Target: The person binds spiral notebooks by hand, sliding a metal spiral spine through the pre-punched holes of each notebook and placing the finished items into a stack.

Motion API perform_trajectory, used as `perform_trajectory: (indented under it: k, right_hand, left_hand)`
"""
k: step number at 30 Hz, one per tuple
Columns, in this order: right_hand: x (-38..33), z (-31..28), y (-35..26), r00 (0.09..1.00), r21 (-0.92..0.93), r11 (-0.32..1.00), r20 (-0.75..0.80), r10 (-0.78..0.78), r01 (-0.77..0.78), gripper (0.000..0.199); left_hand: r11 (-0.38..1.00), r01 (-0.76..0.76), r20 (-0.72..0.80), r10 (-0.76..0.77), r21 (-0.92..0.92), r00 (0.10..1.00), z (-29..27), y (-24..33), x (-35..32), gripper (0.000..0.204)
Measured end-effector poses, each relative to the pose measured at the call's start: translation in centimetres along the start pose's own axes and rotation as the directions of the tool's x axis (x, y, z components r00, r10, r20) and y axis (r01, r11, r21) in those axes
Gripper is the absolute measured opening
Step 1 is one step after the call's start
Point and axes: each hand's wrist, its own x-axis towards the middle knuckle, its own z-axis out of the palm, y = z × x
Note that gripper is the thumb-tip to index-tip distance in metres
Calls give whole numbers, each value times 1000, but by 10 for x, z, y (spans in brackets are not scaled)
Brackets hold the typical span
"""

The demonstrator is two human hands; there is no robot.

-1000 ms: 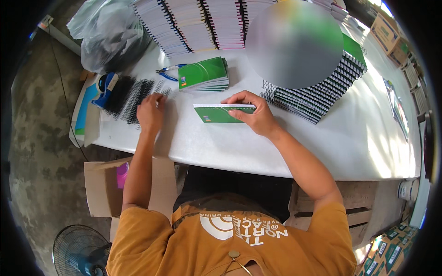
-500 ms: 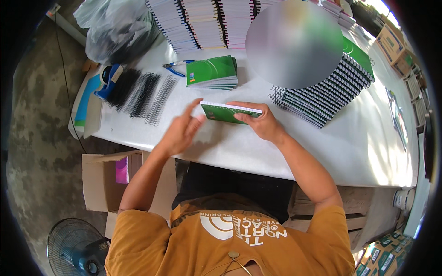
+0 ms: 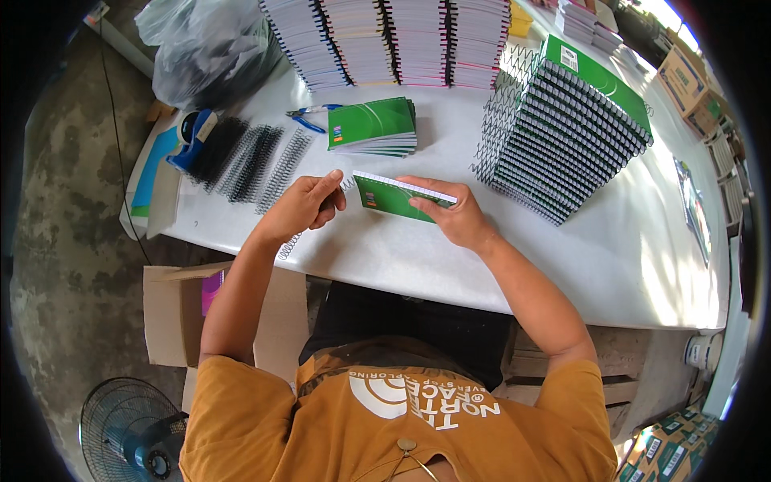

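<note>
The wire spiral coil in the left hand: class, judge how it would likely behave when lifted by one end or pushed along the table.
The wire spiral coil is thin, open wire, so probably light. It hangs long and slender below the left hand, so it would likely flex or sag. Being round, it may roll across the smooth white table if nudged sideways.

This looks like a small binding workshop where notebooks are put together by hand. A white tabletop (image 3: 385, 257) carries tall stacks of unbound pages (image 3: 385, 40) along its far edge, a slanting stack of spiral-bound green notebooks (image 3: 562, 136) near the far right corner, and loose black wire spirals (image 3: 249, 161) toward the left edge. Beside them lie blue pliers (image 3: 309, 120). The floor is bare concrete (image 3: 72, 241), with open cardboard boxes (image 3: 173, 313) below the near edge, a standing fan (image 3: 128, 434), and what seem to be more printed cartons (image 3: 675, 458) at lower right.
</note>
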Motion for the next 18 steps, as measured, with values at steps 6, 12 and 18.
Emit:
perform_trajectory:
  k: [6, 12, 18]
  right_hand:
    - [-1, 2, 0, 999, -27, 999, -28, -31, 31, 31]
    - [-1, 1, 3, 998, -66, 996, -8, -59, 58, 29]
    - [-4, 5, 9, 994, -116, 988, -43, -104, 98, 25]
  left_hand:
    - [934, 222, 130, -193, -279, 973, -10, 5, 7, 44]
    - [972, -58, 55, 72, -228, 996, -13, -1, 10, 23]
    - [496, -460, 71, 619, 736, 782, -1, 8, -5, 30]
